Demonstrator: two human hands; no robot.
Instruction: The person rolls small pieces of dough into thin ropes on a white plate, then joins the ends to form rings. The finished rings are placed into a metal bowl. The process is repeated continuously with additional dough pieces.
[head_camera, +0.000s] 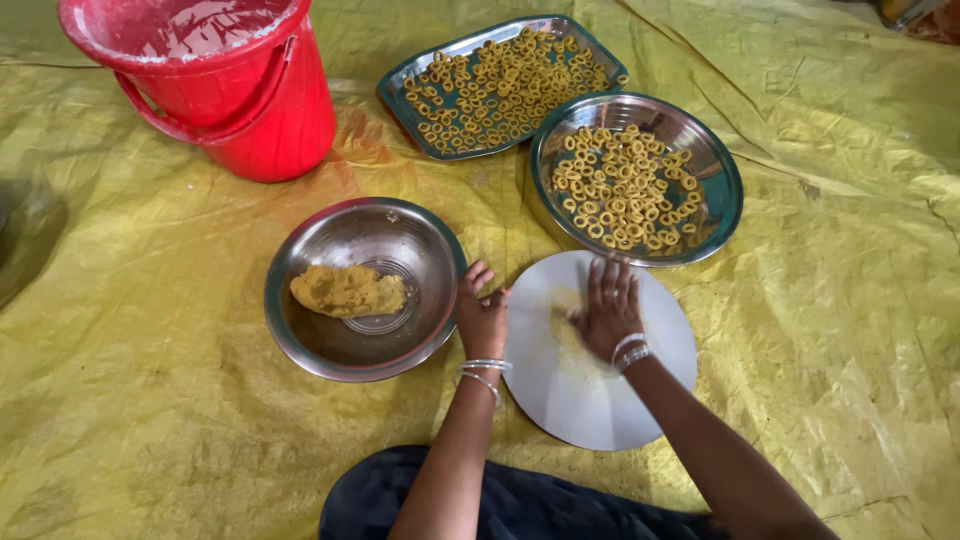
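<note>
Steel bowl (365, 290) (dough inside) beside hands (545, 315)

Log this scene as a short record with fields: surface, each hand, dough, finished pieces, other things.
surface: yellow sheet spread on the floor
left hand: rests at the left edge of the round white board, fingers curled
right hand: palm down on the board, pressing a smear of yellow dough
dough: yellow lump in a steel bowl left of the board
finished pieces: small dough rings on a round steel plate and a rectangular steel tray
other: red bucket, top left
</note>
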